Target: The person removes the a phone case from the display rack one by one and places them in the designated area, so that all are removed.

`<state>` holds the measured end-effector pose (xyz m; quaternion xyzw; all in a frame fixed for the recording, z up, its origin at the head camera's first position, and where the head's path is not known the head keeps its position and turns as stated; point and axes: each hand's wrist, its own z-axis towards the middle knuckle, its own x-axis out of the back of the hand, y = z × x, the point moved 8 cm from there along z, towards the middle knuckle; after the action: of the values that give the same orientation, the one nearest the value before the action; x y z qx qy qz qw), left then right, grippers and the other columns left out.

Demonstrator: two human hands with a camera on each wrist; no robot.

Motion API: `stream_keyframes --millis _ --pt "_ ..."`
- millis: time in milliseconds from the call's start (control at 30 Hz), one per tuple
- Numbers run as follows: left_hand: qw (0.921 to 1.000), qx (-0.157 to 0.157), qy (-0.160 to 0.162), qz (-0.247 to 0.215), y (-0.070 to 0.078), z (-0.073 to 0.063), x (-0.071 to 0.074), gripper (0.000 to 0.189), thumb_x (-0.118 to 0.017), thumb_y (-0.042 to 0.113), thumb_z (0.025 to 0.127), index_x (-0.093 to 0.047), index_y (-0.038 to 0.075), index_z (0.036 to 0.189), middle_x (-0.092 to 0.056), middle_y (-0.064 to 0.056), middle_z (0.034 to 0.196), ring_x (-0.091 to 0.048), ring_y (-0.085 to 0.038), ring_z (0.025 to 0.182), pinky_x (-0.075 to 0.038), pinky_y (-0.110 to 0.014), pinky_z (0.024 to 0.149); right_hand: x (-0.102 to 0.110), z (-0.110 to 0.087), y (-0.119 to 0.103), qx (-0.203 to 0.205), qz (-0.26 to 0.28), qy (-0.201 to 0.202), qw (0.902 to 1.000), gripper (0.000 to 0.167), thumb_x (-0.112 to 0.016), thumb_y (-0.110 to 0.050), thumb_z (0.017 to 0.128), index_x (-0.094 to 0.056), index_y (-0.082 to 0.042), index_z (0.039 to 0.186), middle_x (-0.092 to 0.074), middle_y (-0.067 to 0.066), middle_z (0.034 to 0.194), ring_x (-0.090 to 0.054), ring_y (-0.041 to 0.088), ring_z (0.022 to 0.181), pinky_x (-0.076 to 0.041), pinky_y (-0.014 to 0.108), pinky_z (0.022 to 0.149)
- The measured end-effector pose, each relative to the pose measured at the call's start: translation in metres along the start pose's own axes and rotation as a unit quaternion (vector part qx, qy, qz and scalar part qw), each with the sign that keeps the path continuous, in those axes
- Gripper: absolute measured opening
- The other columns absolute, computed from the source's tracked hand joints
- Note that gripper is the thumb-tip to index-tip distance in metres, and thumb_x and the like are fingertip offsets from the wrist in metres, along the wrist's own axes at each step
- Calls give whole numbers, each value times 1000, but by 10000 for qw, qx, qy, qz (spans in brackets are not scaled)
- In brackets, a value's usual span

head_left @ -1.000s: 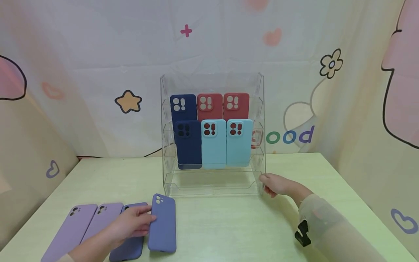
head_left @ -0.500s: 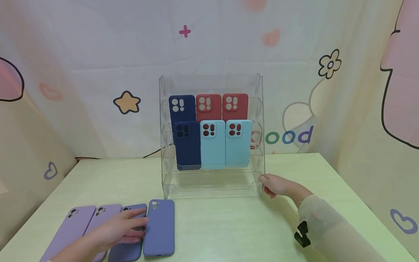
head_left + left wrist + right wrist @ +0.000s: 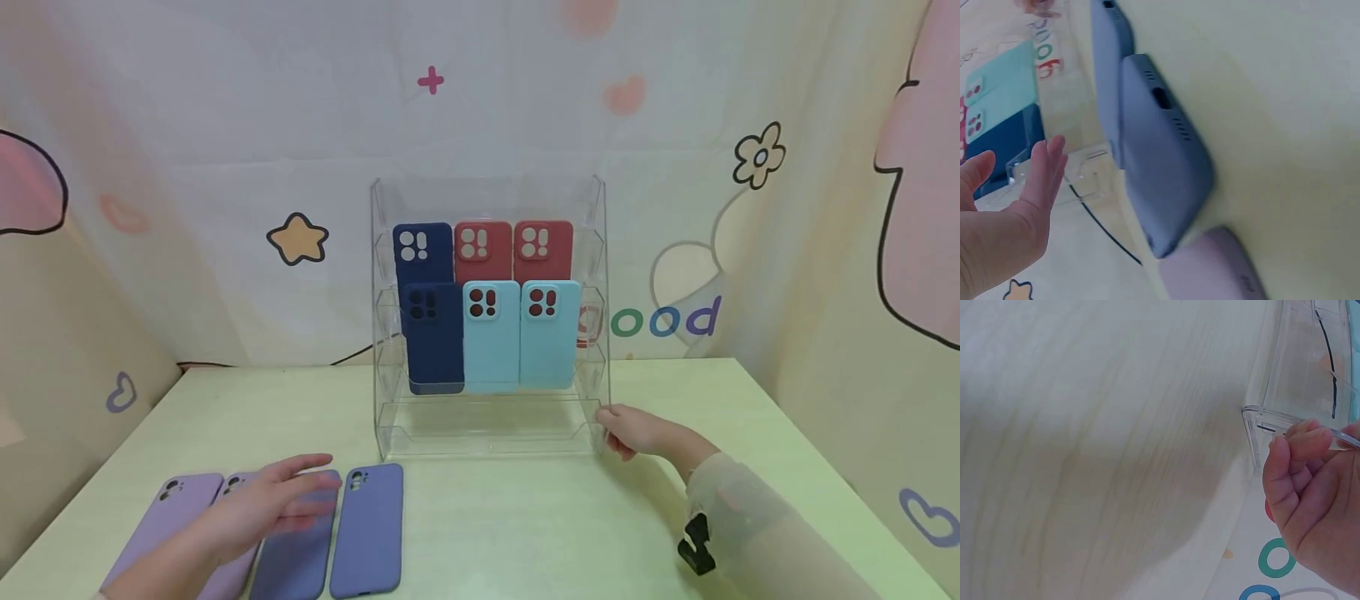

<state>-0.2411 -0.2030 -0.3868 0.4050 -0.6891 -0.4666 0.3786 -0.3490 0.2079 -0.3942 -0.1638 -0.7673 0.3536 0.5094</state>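
My left hand (image 3: 258,510) hovers over the row of phone cases on the table, fingers extended and holding nothing. Under its fingers lies a blue-violet phone case (image 3: 294,567). A second blue-violet phone case (image 3: 367,533) lies just right of the fingertips, flat with its camera cutout toward the back. Two lilac phone cases, a left one (image 3: 161,521) and a right one (image 3: 231,577), lie further left, the right one partly covered by my hand and forearm. My right hand (image 3: 1310,494) pinches the lower right side edge of the clear tiered display rack (image 3: 491,446).
In the rack's upper row stand a navy case (image 3: 423,269) and two red cases (image 3: 483,268). The row in front holds another navy case (image 3: 435,354) and two light blue cases (image 3: 491,354). A patterned curtain (image 3: 510,125) hangs behind the table (image 3: 540,525).
My left hand lowered the rightmost blue-violet phone case flat onto the table, released it and drew back left. My right hand stays on the rack's edge.
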Motion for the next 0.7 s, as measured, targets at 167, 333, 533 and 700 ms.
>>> stream_keyframes --millis 167,333,533,700 --pt "9978 -573 257 231 35 13 -5 64 -50 35 96 -28 -4 142 -41 -23 138 -49 -31 120 -41 -43 95 3 0 -1 2 -32 70 10000 34 -25 -17 96 -47 1 77 -43 3 60 -39 15 50 -41 31 58" --pt "9919 -1002 595 504 60 28 -18 56 -51 31 96 -37 -4 137 -46 -21 135 -49 -31 120 -41 -43 96 3 0 1 -32 -27 52 10000 36 -24 -17 97 -47 0 76 -42 3 59 -39 15 49 -41 31 58" --pt "9746 -1620 1214 960 85 49 -25 39 -50 19 97 -47 0 131 -53 -16 128 -50 -30 117 -42 -43 95 -1 0 4 -96 -7 16 10000 37 -24 -19 98 -48 1 77 -42 2 59 -39 15 50 -42 30 58" --pt "9556 -2048 1769 1166 103 66 -21 35 -49 13 97 -49 -2 129 -51 -19 129 -48 -31 120 -39 -44 97 -1 0 4 -79 -33 39 10000 37 -25 -19 98 -48 2 79 -43 2 59 -40 15 50 -43 31 59"
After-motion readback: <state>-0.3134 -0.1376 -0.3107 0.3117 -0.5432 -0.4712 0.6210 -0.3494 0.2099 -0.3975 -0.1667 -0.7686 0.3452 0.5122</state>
